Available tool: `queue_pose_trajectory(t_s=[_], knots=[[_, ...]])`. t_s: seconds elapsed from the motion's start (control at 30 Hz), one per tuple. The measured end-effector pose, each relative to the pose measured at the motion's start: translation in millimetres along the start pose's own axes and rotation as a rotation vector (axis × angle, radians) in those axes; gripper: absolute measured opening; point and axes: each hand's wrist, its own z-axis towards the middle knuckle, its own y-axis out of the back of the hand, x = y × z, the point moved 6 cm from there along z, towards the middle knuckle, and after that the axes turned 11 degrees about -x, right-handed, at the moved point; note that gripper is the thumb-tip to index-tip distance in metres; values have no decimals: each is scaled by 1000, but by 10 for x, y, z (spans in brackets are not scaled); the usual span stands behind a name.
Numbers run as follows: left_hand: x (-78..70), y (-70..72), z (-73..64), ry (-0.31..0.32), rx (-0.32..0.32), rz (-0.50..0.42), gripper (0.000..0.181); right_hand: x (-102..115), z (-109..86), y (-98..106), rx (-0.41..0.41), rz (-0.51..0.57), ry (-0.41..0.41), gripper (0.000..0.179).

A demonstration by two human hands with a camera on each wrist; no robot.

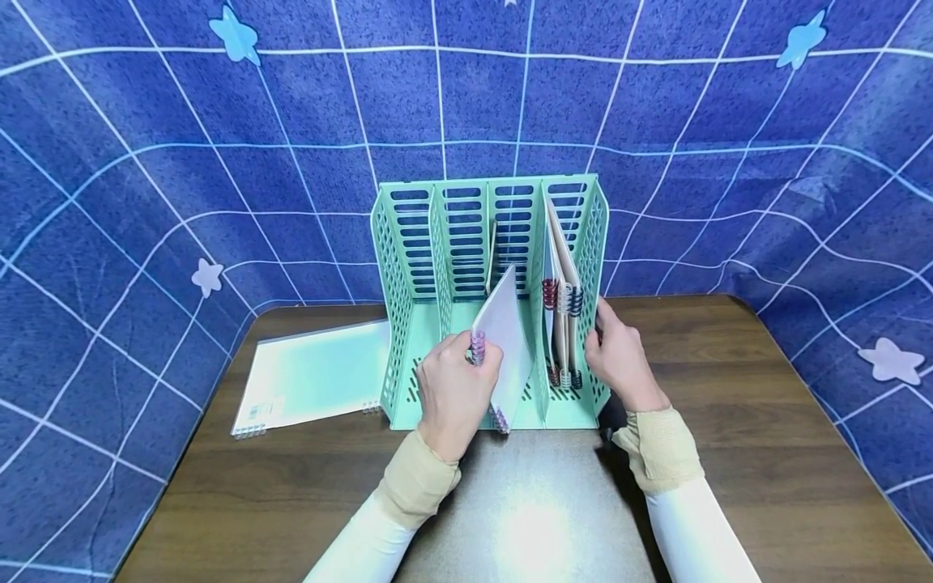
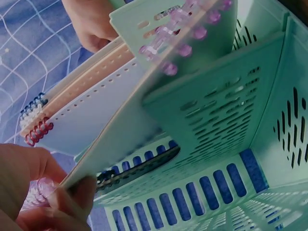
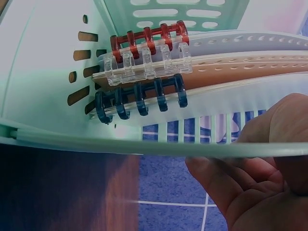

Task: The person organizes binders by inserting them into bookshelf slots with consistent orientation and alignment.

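Observation:
My left hand [image 1: 455, 385] pinches a pale notebook with purple rings [image 1: 510, 332] by its ringed edge; it stands tilted in the third compartment of a mint-green file rack [image 1: 408, 401]. With thumb and fingers on either side, my right hand [image 1: 623, 356] grips the rack's right side wall [image 3: 231, 149]. In the rightmost compartment are notebooks with red rings [image 3: 149, 41], clear rings [image 3: 147, 65] and dark blue rings [image 3: 139, 98]. Behind the purple-ringed one, a thin dark-edged notebook [image 2: 139, 168] leans by a divider [image 2: 216, 106].
A pale green ring-bound notebook [image 1: 317, 376] lies flat on the wooden table [image 1: 306, 494], left of the rack and against its side. A blue cloth [image 1: 481, 97] with white lines and stars hangs behind and along both sides.

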Motion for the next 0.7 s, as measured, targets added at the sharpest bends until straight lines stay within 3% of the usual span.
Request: queue_pose_trajectory(t_s=[0.4, 0.57, 0.7], knots=[[11, -55, -1, 39, 29, -33, 28, -10, 7, -4, 6, 0, -4, 58], [49, -125, -13, 102, 42, -39, 16, 3, 11, 8, -9, -4, 13, 56], [80, -180, -30, 162, 64, -67, 17, 18, 6, 17, -12, -8, 21, 56]])
